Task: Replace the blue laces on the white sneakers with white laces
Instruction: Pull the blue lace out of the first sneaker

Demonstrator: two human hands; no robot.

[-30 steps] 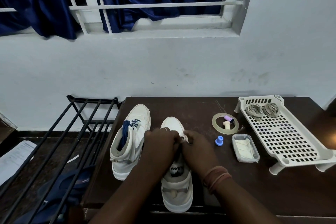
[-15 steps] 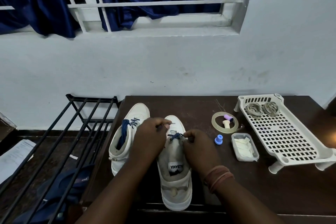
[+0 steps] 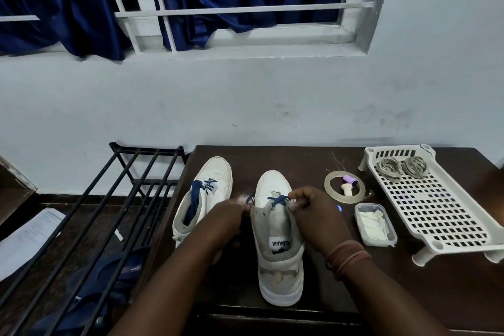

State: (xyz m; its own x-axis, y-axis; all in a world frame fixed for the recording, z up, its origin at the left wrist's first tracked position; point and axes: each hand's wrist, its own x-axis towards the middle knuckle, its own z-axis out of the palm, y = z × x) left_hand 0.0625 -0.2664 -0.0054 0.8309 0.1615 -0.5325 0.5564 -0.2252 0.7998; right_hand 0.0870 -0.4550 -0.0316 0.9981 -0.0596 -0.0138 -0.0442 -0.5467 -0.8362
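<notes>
My left hand (image 3: 227, 219) is motion-blurred, so its grip on the blue lace (image 3: 277, 200) cannot be read. My right hand (image 3: 313, 215) covers most of a small blue object (image 3: 339, 208). The table's (image 3: 381, 294) near edge is cut off.

tape ring (image 3: 344, 186) and lidded tub (image 3: 375, 224) lie on the table (image 3: 409, 294) beside a perforated rack (image 3: 441, 207).

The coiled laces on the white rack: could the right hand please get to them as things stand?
Probably yes, once it lets go: the right hand is pinching the blue lace, but the coiled laces lie uncovered on the white rack, with only low items between.
</notes>
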